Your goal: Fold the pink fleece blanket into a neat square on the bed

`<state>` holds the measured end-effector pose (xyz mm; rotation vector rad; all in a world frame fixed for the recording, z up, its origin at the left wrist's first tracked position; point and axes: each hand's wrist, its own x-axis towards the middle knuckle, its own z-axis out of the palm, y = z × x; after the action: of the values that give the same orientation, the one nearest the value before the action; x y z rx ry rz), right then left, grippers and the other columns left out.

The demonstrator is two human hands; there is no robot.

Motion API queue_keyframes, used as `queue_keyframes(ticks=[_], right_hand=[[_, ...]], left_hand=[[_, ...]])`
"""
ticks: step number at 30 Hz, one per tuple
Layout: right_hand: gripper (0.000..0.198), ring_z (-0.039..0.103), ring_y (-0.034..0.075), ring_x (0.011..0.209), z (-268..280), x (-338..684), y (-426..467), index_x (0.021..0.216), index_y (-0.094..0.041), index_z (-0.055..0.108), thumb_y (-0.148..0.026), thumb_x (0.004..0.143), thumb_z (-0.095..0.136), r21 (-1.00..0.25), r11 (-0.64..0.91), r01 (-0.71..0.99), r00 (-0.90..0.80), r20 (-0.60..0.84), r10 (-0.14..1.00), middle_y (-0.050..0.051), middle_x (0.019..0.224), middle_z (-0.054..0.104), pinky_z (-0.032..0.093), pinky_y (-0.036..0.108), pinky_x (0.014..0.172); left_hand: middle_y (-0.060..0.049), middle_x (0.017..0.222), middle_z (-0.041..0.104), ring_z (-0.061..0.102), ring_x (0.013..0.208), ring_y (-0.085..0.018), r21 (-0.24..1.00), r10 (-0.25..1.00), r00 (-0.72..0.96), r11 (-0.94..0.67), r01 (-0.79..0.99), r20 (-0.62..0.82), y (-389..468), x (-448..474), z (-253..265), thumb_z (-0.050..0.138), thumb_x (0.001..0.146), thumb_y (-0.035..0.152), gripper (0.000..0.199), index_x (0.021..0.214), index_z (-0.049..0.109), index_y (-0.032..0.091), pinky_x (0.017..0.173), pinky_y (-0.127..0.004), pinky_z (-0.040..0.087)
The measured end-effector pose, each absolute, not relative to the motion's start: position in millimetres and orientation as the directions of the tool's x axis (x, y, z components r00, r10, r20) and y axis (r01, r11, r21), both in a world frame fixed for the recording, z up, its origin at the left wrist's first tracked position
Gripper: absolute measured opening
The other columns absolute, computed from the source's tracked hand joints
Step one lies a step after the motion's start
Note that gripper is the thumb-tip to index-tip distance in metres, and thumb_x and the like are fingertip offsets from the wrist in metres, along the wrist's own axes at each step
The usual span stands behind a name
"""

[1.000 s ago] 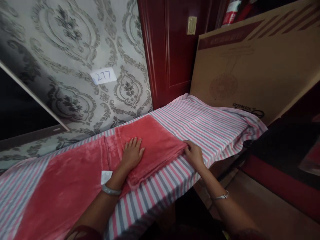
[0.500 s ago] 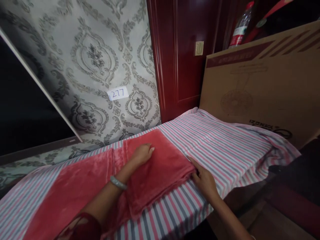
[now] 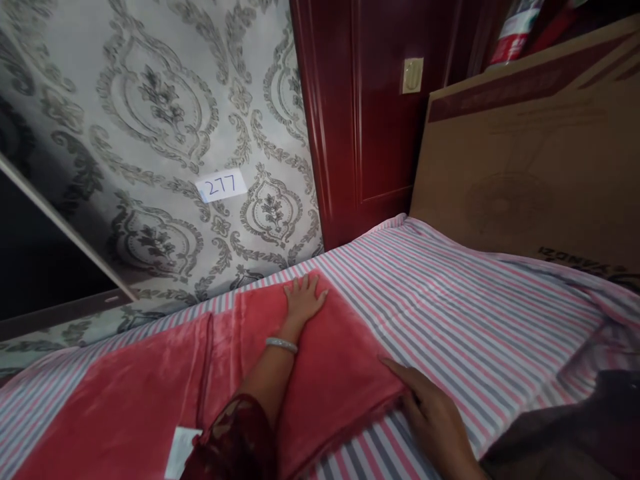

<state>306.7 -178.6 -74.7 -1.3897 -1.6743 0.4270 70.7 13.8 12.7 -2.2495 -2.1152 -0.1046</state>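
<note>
A red plush blanket (image 3: 345, 353) lies folded on the striped cloth, its right part stacked in layers and its left part spread toward the lower left. A white label (image 3: 183, 453) shows at the near edge of the left part. My left hand (image 3: 303, 300), with a bracelet on the wrist, rests flat on the far side of the folded part, fingers spread. At the near right corner, my right hand (image 3: 433, 413) grips the blanket's edge; its curled fingers are partly hidden.
A pink, grey and white striped cloth (image 3: 450, 300) covers the surface. Behind it stand a patterned wall with a "277" paper (image 3: 221, 185) and a dark red wooden panel (image 3: 380, 133). A large cardboard box (image 3: 525, 153) leans at the right. A dark screen (image 3: 40, 253) is at left.
My left hand has moved toward the far edge of the blanket and opened from curled to spread fingers. My right hand stays at the corner. The view has shifted closer, and the white label now shows.
</note>
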Motion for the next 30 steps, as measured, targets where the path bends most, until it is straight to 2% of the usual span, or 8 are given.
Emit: queue_keyframes(ticks=[6,11,16,18,22,25,28,30], right_hand=[[0.044,0.072,0.021,0.111,-84,312,-179,0.130,-0.034,0.072,-0.034,0.094,0.045,-0.727,0.347,0.593,-0.003,0.430,0.903,0.001,0.124,0.074,0.060,0.027,0.086],[0.047,0.073,0.021,0.108,-88,317,-178,0.131,-0.033,0.071,-0.035,0.092,0.044,-0.722,0.286,0.630,0.037,0.396,0.917,0.001,0.125,0.074,0.059,0.026,0.083],[0.049,0.076,0.024,0.093,-82,332,-172,0.129,-0.033,0.073,-0.039,0.085,0.050,-0.675,0.267,0.688,-0.039,0.332,0.942,0.001,0.121,0.075,0.059,0.027,0.067],[0.050,0.077,0.024,0.087,-77,333,-172,0.128,-0.032,0.074,-0.040,0.083,0.051,-0.676,0.259,0.690,-0.053,0.310,0.949,0.003,0.116,0.077,0.058,0.028,0.063],[0.052,0.070,0.023,0.058,-72,328,-175,0.126,-0.029,0.075,-0.043,0.083,0.049,-0.696,0.222,0.683,0.005,0.309,0.951,0.004,0.094,0.080,0.054,0.030,0.054],[0.052,0.063,0.020,0.047,-75,329,-174,0.125,-0.029,0.076,-0.046,0.082,0.050,-0.700,0.200,0.686,0.021,0.294,0.955,0.004,0.093,0.080,0.052,0.030,0.049],[0.054,0.067,0.021,0.051,-81,334,-170,0.125,-0.031,0.076,-0.049,0.079,0.054,-0.701,0.178,0.691,-0.003,0.243,0.970,0.004,0.098,0.080,0.053,0.030,0.049],[0.054,0.073,0.023,0.061,-84,335,-170,0.126,-0.031,0.075,-0.049,0.080,0.053,-0.705,0.170,0.689,0.016,0.249,0.969,0.004,0.100,0.080,0.055,0.029,0.052]], left_hand=[[-0.012,0.167,0.032,0.028,0.150,-0.042,0.007,0.990,0.066,-0.067,0.998,0.122,18,68,3,0.027,0.100,0.062,0.071,0.160,0.034,0.025,0.117,-0.069,0.023],[-0.010,0.168,0.030,0.026,0.152,-0.041,0.069,0.991,0.070,-0.078,0.995,0.111,15,69,1,0.026,0.098,0.065,0.073,0.161,0.033,0.027,0.119,-0.068,0.020],[-0.008,0.172,0.017,0.015,0.157,-0.037,0.220,0.997,0.076,-0.067,0.973,-0.034,11,67,16,0.023,0.096,0.069,0.079,0.164,0.022,0.028,0.124,-0.063,0.012],[-0.010,0.172,0.017,0.015,0.157,-0.035,0.239,0.996,0.067,-0.050,0.970,-0.060,6,59,30,0.023,0.097,0.068,0.079,0.164,0.022,0.027,0.125,-0.061,0.012],[-0.017,0.165,0.034,0.022,0.155,-0.038,0.101,0.998,-0.055,0.054,0.993,0.009,-17,25,51,0.030,0.097,0.065,0.077,0.160,0.036,0.021,0.125,-0.063,0.007],[-0.021,0.162,0.039,0.027,0.153,-0.039,0.011,0.988,-0.143,0.142,0.990,0.054,-36,-10,44,0.031,0.097,0.065,0.077,0.157,0.040,0.018,0.123,-0.065,0.009],[-0.020,0.163,0.037,0.028,0.152,-0.038,0.012,0.981,-0.185,0.185,0.983,0.056,-46,-34,25,0.024,0.099,0.066,0.077,0.160,0.035,0.019,0.120,-0.067,0.018],[-0.020,0.164,0.035,0.027,0.152,-0.039,0.022,0.976,-0.201,0.200,0.980,0.087,-48,-39,13,0.023,0.099,0.065,0.077,0.161,0.032,0.020,0.118,-0.069,0.021]])
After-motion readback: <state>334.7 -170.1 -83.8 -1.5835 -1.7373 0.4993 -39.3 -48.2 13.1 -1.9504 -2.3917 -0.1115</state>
